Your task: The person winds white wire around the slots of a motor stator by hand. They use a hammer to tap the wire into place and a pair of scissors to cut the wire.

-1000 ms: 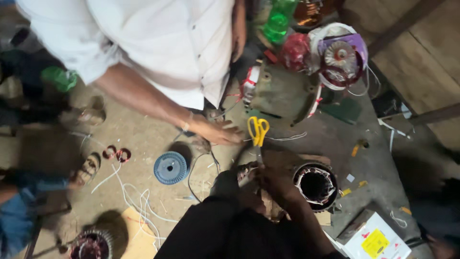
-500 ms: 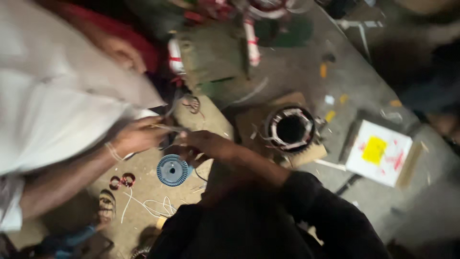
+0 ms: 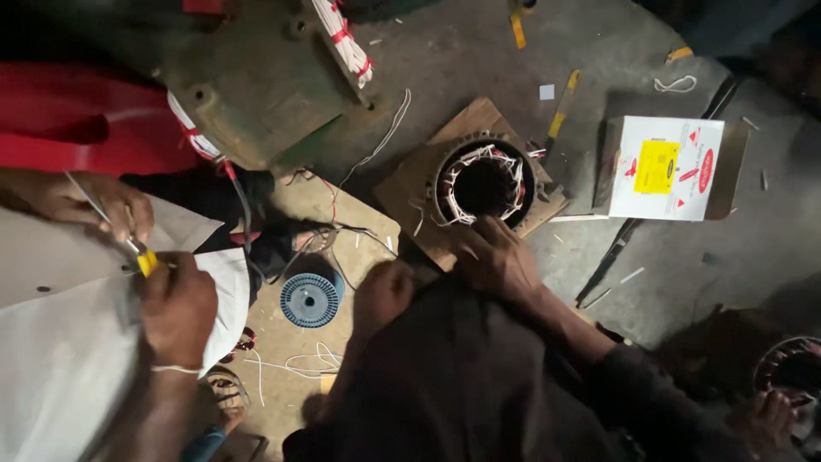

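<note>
Two hands worked mid-frame: right hand gripped the motor stator rim, left hand curled, hold unclear, beside a blue wire spool.

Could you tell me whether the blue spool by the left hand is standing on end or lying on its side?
Standing on end: the blue spool shows its round ribbed flange and centre hole facing up, beside the left hand.

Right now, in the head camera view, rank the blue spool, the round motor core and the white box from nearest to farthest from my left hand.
From the left hand:
1. Blue spool, just beside it on the cardboard, on the side away from the other two.
2. Round motor core, up past the right hand, on a wooden board.
3. White box, farthest, beyond the core.
</note>
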Tool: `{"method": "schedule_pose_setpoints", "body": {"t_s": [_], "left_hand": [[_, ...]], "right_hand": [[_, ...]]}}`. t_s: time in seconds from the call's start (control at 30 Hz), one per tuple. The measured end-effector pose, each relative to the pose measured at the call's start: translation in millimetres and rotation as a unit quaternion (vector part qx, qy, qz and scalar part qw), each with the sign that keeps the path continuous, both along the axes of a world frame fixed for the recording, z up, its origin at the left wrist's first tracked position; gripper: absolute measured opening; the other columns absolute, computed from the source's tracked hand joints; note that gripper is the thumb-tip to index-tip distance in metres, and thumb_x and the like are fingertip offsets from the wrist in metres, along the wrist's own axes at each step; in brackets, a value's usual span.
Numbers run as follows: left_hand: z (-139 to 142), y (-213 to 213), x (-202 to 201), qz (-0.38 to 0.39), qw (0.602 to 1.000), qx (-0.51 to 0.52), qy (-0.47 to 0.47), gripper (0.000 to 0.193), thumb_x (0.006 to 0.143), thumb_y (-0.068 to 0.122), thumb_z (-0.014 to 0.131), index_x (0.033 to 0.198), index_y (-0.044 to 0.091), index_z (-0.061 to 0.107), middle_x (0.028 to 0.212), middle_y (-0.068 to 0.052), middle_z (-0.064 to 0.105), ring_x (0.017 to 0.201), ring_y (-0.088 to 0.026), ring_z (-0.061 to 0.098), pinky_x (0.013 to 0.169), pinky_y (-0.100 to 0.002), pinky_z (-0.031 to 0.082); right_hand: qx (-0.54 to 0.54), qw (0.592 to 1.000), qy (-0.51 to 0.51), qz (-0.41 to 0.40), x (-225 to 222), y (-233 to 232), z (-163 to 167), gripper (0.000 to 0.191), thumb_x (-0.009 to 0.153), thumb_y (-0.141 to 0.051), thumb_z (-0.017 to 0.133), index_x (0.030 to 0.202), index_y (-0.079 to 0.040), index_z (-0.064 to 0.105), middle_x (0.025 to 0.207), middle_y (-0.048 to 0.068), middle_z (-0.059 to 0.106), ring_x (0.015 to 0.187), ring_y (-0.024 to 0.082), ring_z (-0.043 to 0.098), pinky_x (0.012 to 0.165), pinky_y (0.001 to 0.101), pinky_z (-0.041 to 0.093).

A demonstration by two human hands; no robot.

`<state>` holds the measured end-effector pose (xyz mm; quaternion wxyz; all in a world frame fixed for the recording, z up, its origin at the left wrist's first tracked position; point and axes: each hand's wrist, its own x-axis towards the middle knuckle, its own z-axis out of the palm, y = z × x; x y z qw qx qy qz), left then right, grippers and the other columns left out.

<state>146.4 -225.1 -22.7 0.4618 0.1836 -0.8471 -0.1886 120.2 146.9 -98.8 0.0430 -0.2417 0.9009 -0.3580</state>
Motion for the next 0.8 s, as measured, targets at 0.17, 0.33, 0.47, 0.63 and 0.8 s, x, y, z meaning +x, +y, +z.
{"method": "schedule_pose_setpoints", "body": {"t_s": [0.17,0.33,0.47,0.63,0.8], "left_hand": [[22.7,91.6,-31.6,-0.346,0.937,0.035,-0.042,0.041,0.092,0.029,0.076,0.126,0.006,0.068,0.123,-0.013,0.07,0.114,-0.031,0.066,0.1,-0.043,0.051],[-38.2,151.4,-58.6,-0.602,0.696,0.172,-0.351,0.042,0.092,0.03,0.076,0.124,0.004,0.069,0.122,-0.014,0.07,0.111,-0.031,0.069,0.095,-0.04,0.055],[-59.2,157.0,-60.6,-0.572,0.702,0.213,-0.368,0.025,0.099,0.024,0.07,0.117,0.007,0.074,0.107,-0.013,0.076,0.096,-0.03,0.075,0.082,-0.038,0.059],[-40.9,176.2,-86.1,-0.564,0.684,0.218,-0.408,0.022,0.096,0.025,0.072,0.103,0.005,0.076,0.091,-0.015,0.077,0.082,-0.029,0.077,0.072,-0.038,0.057],[-24.1,189.2,-94.5,-0.575,0.702,0.227,-0.353,0.022,0.099,0.025,0.069,0.098,0.003,0.075,0.087,-0.014,0.075,0.081,-0.03,0.074,0.071,-0.04,0.055]], "right_hand": [[-0.022,0.998,-0.048,0.025,-13.9,-1.4,-0.5,0.033,0.079,-0.02,0.079,0.11,-0.009,0.074,0.105,0.012,0.064,0.097,0.033,0.063,0.08,0.0439,0.054],[-0.107,0.99,-0.084,-0.029,-19.9,-0.4,-5.5,0.026,0.082,-0.008,0.075,0.108,-0.004,0.069,0.113,0.015,0.062,0.102,0.033,0.063,0.084,0.0418,0.055],[-0.159,0.971,-0.156,-0.08,-27.3,14.8,4.8,0.018,0.089,-0.007,0.073,0.105,-0.005,0.066,0.114,0.011,0.062,0.101,0.028,0.066,0.081,0.0369,0.057],[-0.031,0.998,0.04,-0.042,-52.7,45.3,39.3,0.018,0.086,-0.006,0.074,0.103,-0.009,0.067,0.114,0.009,0.067,0.108,0.034,0.064,0.101,0.0444,0.043],[0.003,0.995,0.071,-0.069,-69.4,70.4,64.5,0.01,0.088,-0.01,0.077,0.098,-0.01,0.072,0.099,0.006,0.072,0.094,0.027,0.068,0.096,0.0443,0.044]]}}
